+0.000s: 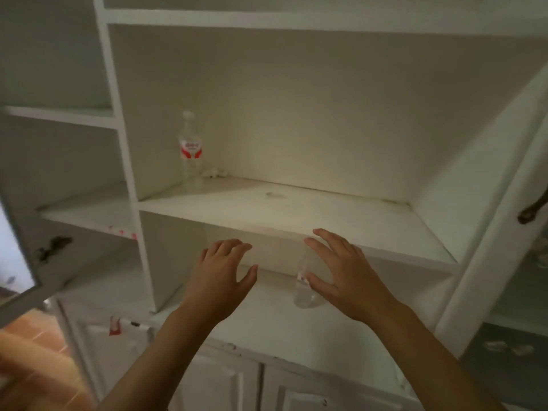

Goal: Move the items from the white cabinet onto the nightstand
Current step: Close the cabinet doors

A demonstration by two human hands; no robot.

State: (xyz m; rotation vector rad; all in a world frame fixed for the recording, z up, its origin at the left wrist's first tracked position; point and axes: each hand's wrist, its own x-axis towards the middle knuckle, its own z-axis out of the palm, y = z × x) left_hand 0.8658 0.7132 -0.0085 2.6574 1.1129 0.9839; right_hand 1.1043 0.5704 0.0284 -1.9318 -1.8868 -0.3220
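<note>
On the lower shelf, right hand [350,277] has fingers [321,237] spread wide w/ thumb out, cupped just beside a clear bottle [305,292]; holding nothing yet, contact unclear due to blur. Left hand [221,280] also splayed, empty, well apart from it. Best move, I'd say: wrap the R hand round the bottle's mid-body near the label, thumb opposite fingers, and lift straight out under the shelf edge [296,229]. 2nd bottle [191,149] stands upright at the back left of the upper shelf of the white cabinet [326,99], so the L hand could go for that. Nightstand not in view.
</note>
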